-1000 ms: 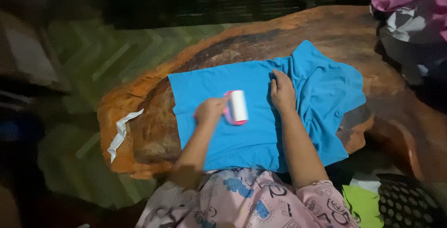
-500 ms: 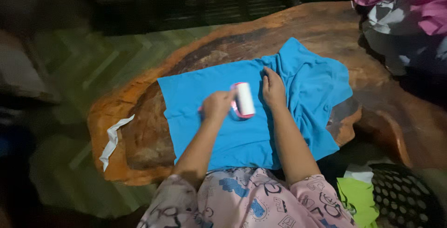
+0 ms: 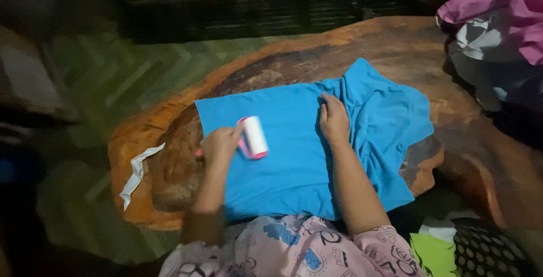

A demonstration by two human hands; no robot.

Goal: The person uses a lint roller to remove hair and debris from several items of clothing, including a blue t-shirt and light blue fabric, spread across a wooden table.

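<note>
A bright blue garment (image 3: 294, 158) lies spread on an irregular wooden slab table (image 3: 396, 45), flat on its left part and bunched on its right. My left hand (image 3: 220, 145) grips the pink handle of a lint roller (image 3: 253, 137), whose white roll rests on the cloth near the garment's left edge. My right hand (image 3: 334, 119) presses flat on the cloth just left of the bunched folds.
A torn white strip (image 3: 137, 172) lies on the table's left rim. A heap of pink and grey clothes (image 3: 498, 22) sits at the right. A dark perforated basket (image 3: 489, 251) and a green cloth (image 3: 432, 251) are at the lower right. Green patterned floor lies to the left.
My left hand has drawn the lint roller leftward across the cloth, from beside my right hand toward the garment's left edge. My right hand has stayed pressed in place.
</note>
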